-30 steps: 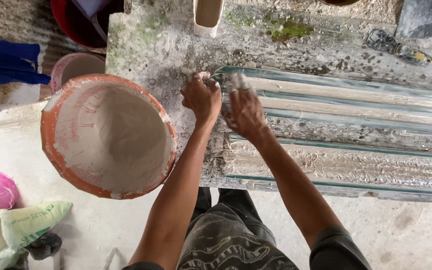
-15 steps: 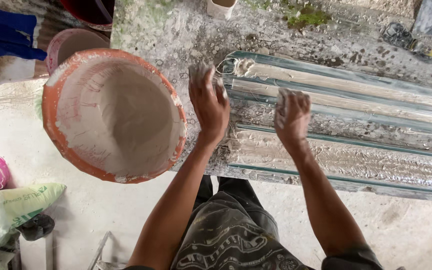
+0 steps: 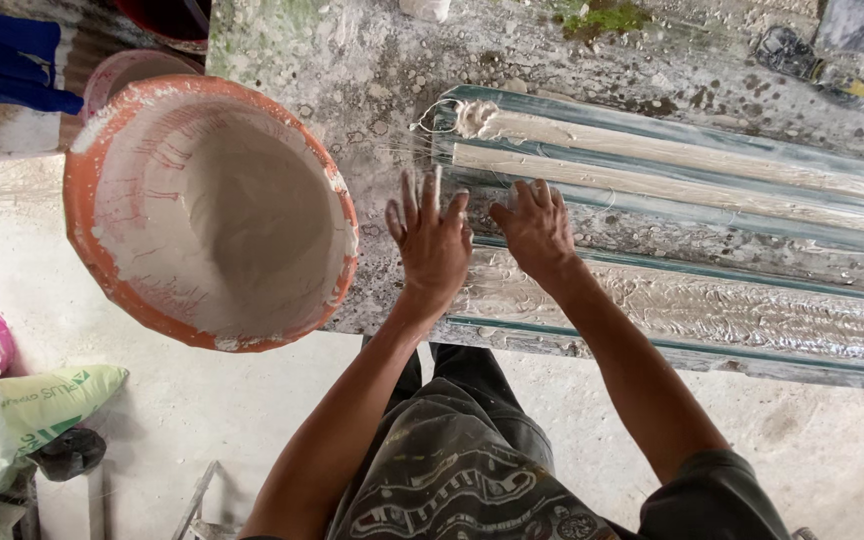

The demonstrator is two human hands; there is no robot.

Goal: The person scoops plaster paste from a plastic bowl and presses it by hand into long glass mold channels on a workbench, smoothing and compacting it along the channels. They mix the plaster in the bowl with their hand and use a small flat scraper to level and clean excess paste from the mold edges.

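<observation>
1. A long ribbed mould (image 3: 692, 250), wet with whitish plaster, runs from frame centre to the right edge on a stained table (image 3: 352, 60).
2. The left hand (image 3: 430, 243) lies flat at its near end, fingers spread, gripping nothing.
3. The right hand (image 3: 534, 227) presses beside it, likewise flat and empty.
4. An orange basin (image 3: 210, 210) sits at left.

light: soft, even daylight | shadows: faint | focus: sharp (slight wide-angle bending at edges)
</observation>
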